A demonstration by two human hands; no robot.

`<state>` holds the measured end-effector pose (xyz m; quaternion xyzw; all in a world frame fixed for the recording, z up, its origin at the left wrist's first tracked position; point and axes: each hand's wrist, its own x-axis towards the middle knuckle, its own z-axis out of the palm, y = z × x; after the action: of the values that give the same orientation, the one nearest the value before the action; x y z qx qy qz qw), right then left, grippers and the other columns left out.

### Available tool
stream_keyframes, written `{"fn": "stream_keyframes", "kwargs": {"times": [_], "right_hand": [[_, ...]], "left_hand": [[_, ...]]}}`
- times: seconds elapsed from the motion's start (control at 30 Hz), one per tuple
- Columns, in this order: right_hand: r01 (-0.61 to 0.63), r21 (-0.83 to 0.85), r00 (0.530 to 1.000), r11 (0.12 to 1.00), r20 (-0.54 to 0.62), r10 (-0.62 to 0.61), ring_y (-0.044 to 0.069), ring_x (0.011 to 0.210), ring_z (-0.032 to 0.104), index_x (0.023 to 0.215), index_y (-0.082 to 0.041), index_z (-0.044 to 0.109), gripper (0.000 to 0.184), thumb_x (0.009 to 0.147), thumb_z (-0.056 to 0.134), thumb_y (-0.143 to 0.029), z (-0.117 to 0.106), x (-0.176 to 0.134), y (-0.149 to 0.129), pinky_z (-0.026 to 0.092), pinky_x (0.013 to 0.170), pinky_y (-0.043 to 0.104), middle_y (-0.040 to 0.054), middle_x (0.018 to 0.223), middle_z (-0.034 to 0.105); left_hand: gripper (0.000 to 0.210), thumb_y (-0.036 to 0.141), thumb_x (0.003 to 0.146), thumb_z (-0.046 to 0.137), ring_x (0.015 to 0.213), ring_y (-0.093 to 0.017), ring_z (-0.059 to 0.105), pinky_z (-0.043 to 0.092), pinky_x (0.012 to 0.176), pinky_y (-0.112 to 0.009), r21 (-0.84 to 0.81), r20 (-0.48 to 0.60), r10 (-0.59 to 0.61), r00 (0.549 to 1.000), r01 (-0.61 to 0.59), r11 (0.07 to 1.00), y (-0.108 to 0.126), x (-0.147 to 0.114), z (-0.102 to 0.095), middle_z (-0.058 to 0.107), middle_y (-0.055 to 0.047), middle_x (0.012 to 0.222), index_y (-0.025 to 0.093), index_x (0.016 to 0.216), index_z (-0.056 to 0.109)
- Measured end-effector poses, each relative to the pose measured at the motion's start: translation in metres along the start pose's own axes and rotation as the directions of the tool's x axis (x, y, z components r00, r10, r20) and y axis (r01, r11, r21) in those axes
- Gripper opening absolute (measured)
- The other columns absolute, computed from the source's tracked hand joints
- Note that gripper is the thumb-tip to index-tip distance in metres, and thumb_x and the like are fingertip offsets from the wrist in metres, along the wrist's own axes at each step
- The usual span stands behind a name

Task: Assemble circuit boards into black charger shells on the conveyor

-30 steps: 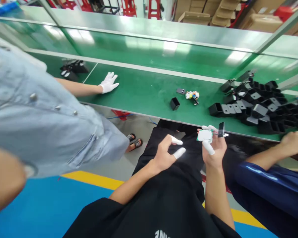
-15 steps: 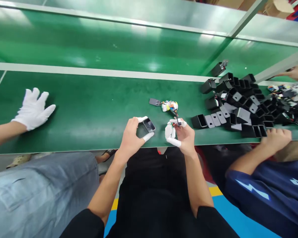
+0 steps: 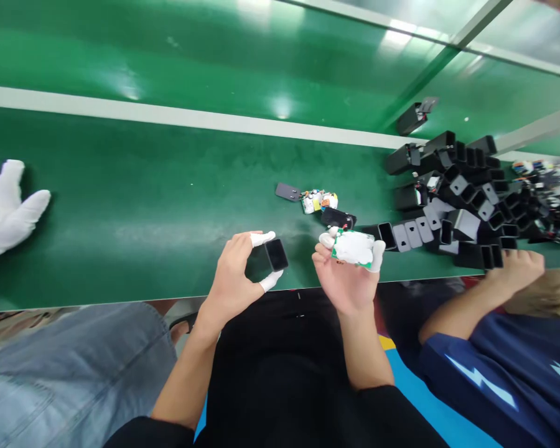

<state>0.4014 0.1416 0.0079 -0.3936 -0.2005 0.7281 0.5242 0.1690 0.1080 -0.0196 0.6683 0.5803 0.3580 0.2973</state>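
My left hand (image 3: 231,274) grips a black rectangular housing (image 3: 277,255) between its white-covered thumb and finger, near the table's front edge. The housing's dark end faces up. To the right, my right hand (image 3: 348,289) holds a green circuit board (image 3: 353,247) by its edges, the fingertips covered in white. A thick white coating spreads over the board's upward face. Just beyond it lies a black end piece (image 3: 338,218). Behind that is a component-packed circuit assembly (image 3: 320,201) with white filler and yellow parts, beside a dark grey plate (image 3: 288,191).
Many black housings (image 3: 466,186) are heaped at the right, with grey end plates (image 3: 413,233) in front. Wired assemblies (image 3: 550,199) pile up beyond them. A co-worker's hand (image 3: 518,270) rests by the right edge; another person's white-gloved hand (image 3: 9,205) is at far left.
My right hand has turned the circuit board over, its flat white face now upward. My left hand keeps the housing, now more upright. The view has shifted, and the gloved hand appears farther left.
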Motion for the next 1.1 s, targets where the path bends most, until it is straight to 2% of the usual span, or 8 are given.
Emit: {"fn": "stream_keyframes", "kwargs": {"times": [0.17, 0.3, 0.5, 0.6, 0.67, 0.8, 0.87, 1.1], "right_hand": [[0.143, -0.13, 0.988, 0.981, -0.039, -0.149, 0.024, 0.101, 0.075, 0.115, -0.03, 0.078, 0.051, 0.088, 0.083, -0.073, 0.005, -0.003, -0.003, 0.068, 0.095, 0.045, 0.0066, 0.119, 0.077], [0.273, -0.375, 0.949, 0.886, -0.043, -0.311, 0.021, 0.088, 0.07, 0.109, -0.028, 0.071, 0.042, 0.083, 0.093, -0.054, 0.01, 0.003, 0.002, 0.063, 0.085, 0.042, 0.0029, 0.103, 0.072], [0.443, -0.815, 0.836, 0.373, 0.226, -0.5, 0.019, 0.091, 0.063, 0.105, -0.027, 0.065, 0.046, 0.072, 0.097, -0.027, 0.034, -0.001, 0.004, 0.056, 0.084, 0.038, -0.001, 0.103, 0.062], [0.448, -0.855, 0.826, 0.261, 0.284, -0.487, 0.02, 0.09, 0.062, 0.107, -0.027, 0.067, 0.04, 0.076, 0.092, -0.026, 0.037, -0.006, 0.002, 0.056, 0.08, 0.038, -0.0001, 0.102, 0.062], [0.473, -0.826, 0.831, 0.306, 0.303, -0.466, 0.021, 0.092, 0.064, 0.11, -0.027, 0.069, 0.045, 0.074, 0.096, -0.027, 0.03, -0.005, 0.003, 0.058, 0.082, 0.04, 0.0004, 0.103, 0.063], [0.48, -0.585, 0.877, 0.654, 0.287, -0.386, 0.028, 0.097, 0.076, 0.114, -0.028, 0.074, 0.058, 0.068, 0.103, -0.047, 0.003, 0.001, 0.006, 0.067, 0.091, 0.051, 0.0045, 0.108, 0.073], [0.456, -0.485, 0.89, 0.746, 0.257, -0.377, 0.033, 0.096, 0.08, 0.118, -0.029, 0.077, 0.066, 0.065, 0.102, -0.06, -0.01, 0.003, 0.007, 0.069, 0.089, 0.055, 0.0071, 0.108, 0.078], [0.554, -0.465, 0.832, 0.69, 0.329, -0.447, 0.034, 0.096, 0.081, 0.121, -0.03, 0.084, 0.064, 0.065, 0.103, -0.055, -0.019, -0.003, 0.008, 0.07, 0.08, 0.053, 0.0096, 0.11, 0.083]], "left_hand": [[0.063, 0.024, 0.088, 0.085, 0.133, -0.033, 0.068, 0.055, 0.114, -0.052, -0.005, -0.036, 0.014, 0.999, -0.015, 1.0, -0.002, -0.003, 0.002, 0.072, -0.009, 0.142, 0.029, 0.146, 0.061], [0.061, 0.025, 0.087, 0.085, 0.125, -0.032, 0.071, 0.058, 0.108, -0.05, -0.051, -0.051, 0.024, 0.998, -0.027, 0.998, -0.001, -0.005, -0.001, 0.073, -0.009, 0.139, 0.027, 0.143, 0.063], [0.057, 0.025, 0.087, 0.083, 0.123, -0.033, 0.072, 0.057, 0.106, -0.05, 0.013, -0.06, 0.064, 0.996, -0.063, 0.998, -0.001, -0.005, 0.002, 0.075, -0.01, 0.134, 0.025, 0.14, 0.064], [0.059, 0.024, 0.085, 0.082, 0.121, -0.034, 0.072, 0.056, 0.104, -0.05, 0.026, -0.059, 0.08, 0.995, -0.078, 0.997, -0.001, -0.004, 0.003, 0.075, -0.011, 0.132, 0.025, 0.141, 0.064], [0.06, 0.023, 0.084, 0.083, 0.12, -0.034, 0.072, 0.056, 0.103, -0.05, 0.026, -0.05, 0.075, 0.996, -0.074, 0.997, 0.0, -0.005, 0.003, 0.075, -0.011, 0.131, 0.024, 0.141, 0.065], [0.066, 0.017, 0.08, 0.082, 0.119, -0.032, 0.071, 0.057, 0.103, -0.049, -0.084, -0.03, 0.071, 0.997, -0.073, 0.994, 0.002, -0.006, -0.002, 0.075, -0.009, 0.13, 0.026, 0.143, 0.066], [0.069, 0.013, 0.077, 0.081, 0.114, -0.028, 0.072, 0.06, 0.099, -0.046, -0.211, -0.04, 0.091, 0.995, -0.098, 0.973, 0.001, -0.006, -0.005, 0.074, -0.007, 0.127, 0.028, 0.144, 0.067], [0.08, 0.011, 0.072, 0.084, 0.121, -0.03, 0.072, 0.067, 0.094, -0.044, -0.457, -0.134, 0.102, 0.986, -0.153, 0.876, -0.014, -0.012, -0.002, 0.069, -0.01, 0.132, 0.028, 0.149, 0.069]]}}
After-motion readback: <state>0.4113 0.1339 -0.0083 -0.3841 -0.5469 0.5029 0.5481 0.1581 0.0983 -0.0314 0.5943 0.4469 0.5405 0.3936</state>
